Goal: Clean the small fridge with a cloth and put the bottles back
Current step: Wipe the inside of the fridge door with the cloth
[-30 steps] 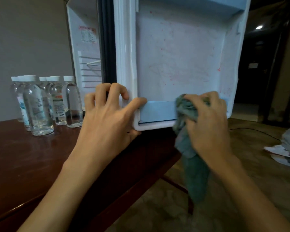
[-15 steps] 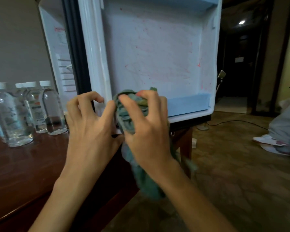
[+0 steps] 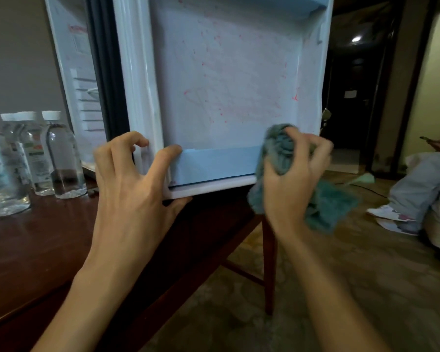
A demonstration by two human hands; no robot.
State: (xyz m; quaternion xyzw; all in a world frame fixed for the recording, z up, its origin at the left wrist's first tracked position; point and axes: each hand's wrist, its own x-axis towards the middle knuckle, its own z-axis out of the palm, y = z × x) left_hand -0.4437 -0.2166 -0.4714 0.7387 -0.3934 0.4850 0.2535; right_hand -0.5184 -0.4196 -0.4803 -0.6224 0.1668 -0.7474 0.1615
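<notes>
teal cloth (image 3: 281, 148), white fridge door (image 3: 229, 80) (red specks), dark-brown table (image 3: 36, 245)

Hotel-like room: wooden desk (image 3: 36, 250), small fridge (image 3: 226, 72), carpet (image 3: 341, 288), entry door (image 3: 351, 110).

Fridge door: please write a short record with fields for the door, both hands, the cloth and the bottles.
door: open, red marks on inner panel
left hand: holds door's lower left corner
right hand: grips cloth
cloth: bunched, at right end of shelf
bottles: standing on table, left of door
</notes>
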